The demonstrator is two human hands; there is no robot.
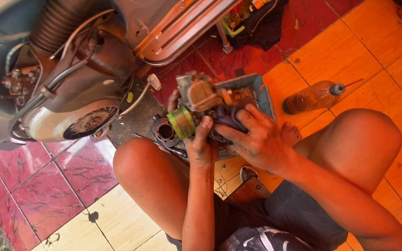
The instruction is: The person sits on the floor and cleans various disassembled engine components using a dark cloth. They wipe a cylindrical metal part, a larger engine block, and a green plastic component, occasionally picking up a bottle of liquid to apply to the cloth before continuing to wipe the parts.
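Carburettor-like grey metal engine part (200, 95) with a translucent green cylindrical cup (181, 122) on its lower left sits at the centre of the frame, held above the person's knees; its right side is wrapped in a dark cloth (229, 118), so how far it extends there cannot be made out. The left hand (200, 144) grips it from below, fingers curled shut around its underside, while the right hand (257, 137) lies over the cloth with fingers bent and pressed on it. Under the hands, a grey metal tray (257, 90) is mostly covered, and a black cylinder piece with a round bore (164, 132) shows just left of the cup. A scooter engine casing in dull grey metal (70, 83) fills the upper left, cut off by the frame edge. At the upper right a clear plastic bottle of brownish liquid (315, 96) lies on its side, well apart from the hands, with bare floor around it. Orange, cream and marbled red floor tiles (47, 186) cover the ground, with open room at the lower left.
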